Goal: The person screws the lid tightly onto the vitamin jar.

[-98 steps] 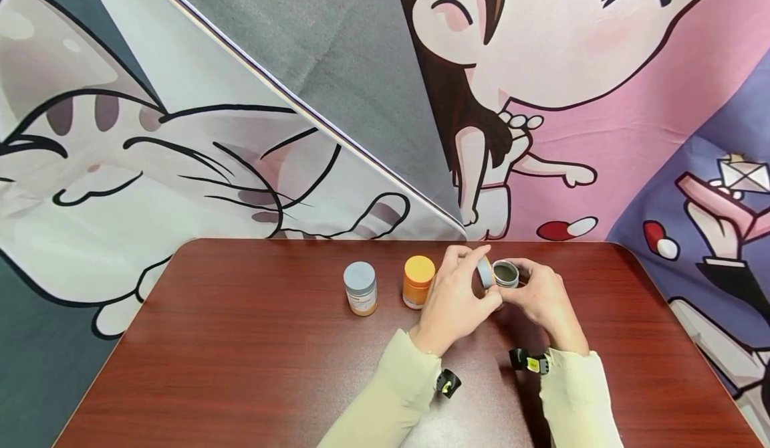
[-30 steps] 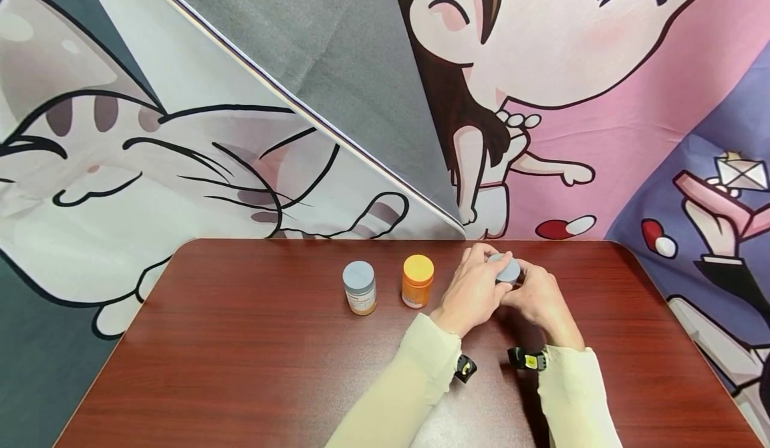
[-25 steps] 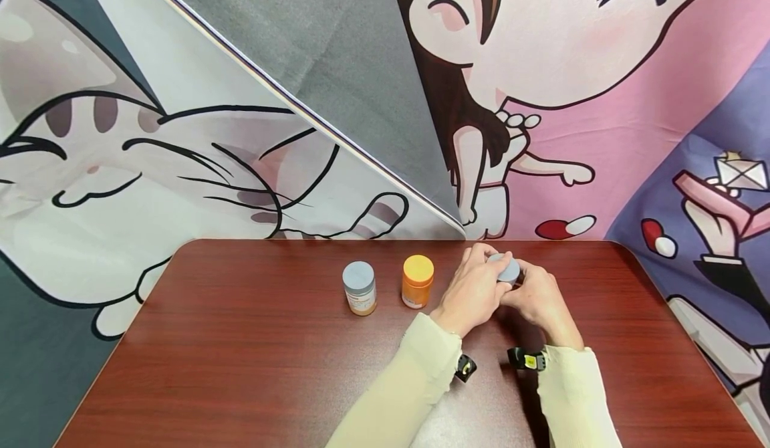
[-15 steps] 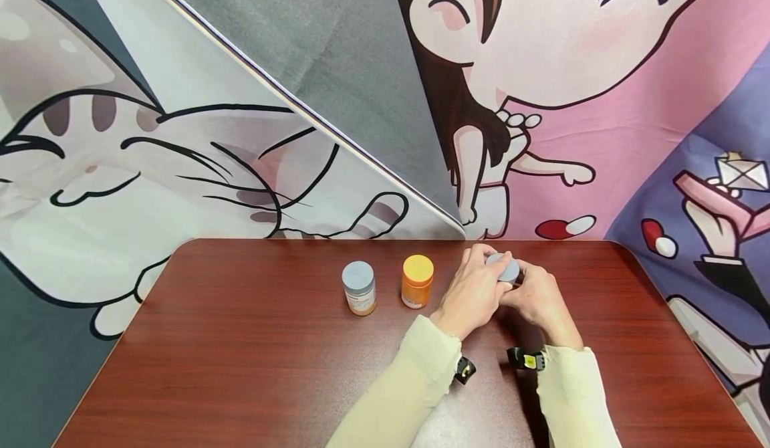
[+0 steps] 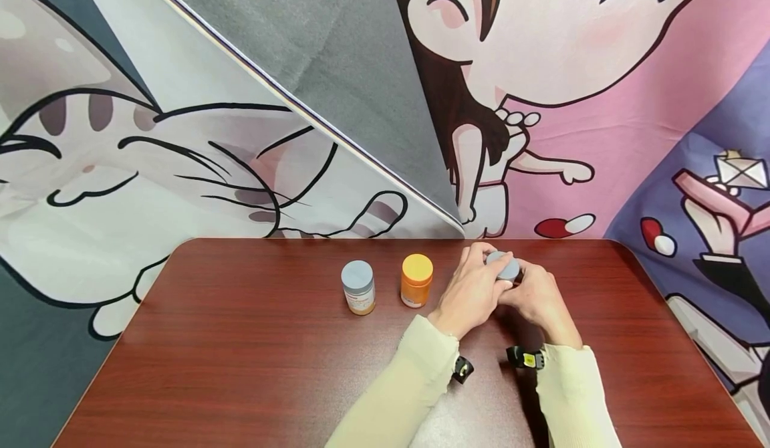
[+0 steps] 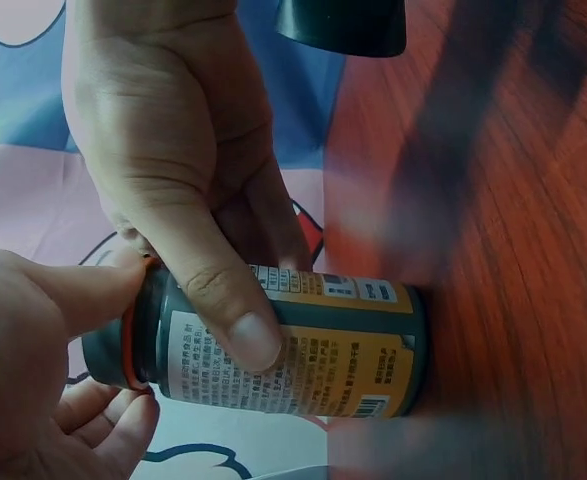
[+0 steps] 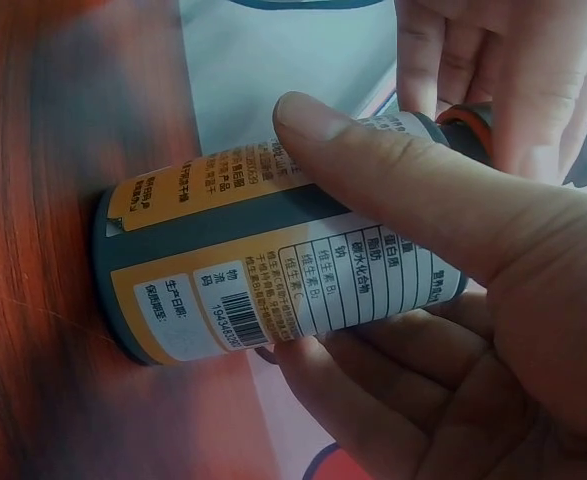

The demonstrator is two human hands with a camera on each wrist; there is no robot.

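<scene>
At the table's right rear, a supplement bottle (image 6: pixel 343 365) with a dark body and orange-and-white label stands on the wood. My left hand (image 5: pixel 472 295) pinches its grey-blue lid (image 5: pixel 506 269) between thumb and fingers, over the bottle's mouth. In the left wrist view an orange ring shows at the lid's edge. My right hand (image 5: pixel 545 304) grips the bottle's body, its thumb lying across the label in the right wrist view. From the head view the body is mostly hidden by my hands. Both sleeves are cream.
Left of my hands stand an orange bottle (image 5: pixel 416 281) with a yellow-orange lid and a second grey-lidded bottle (image 5: pixel 359 289). They are upright on the reddish-brown table (image 5: pixel 240 354). A cartoon-printed backdrop (image 5: pixel 361 134) rises behind the rear edge.
The lid was tilted beside the open bottle mouth earlier; my left hand has moved right and laid it over the mouth. Over the last second both hands stay nearly still.
</scene>
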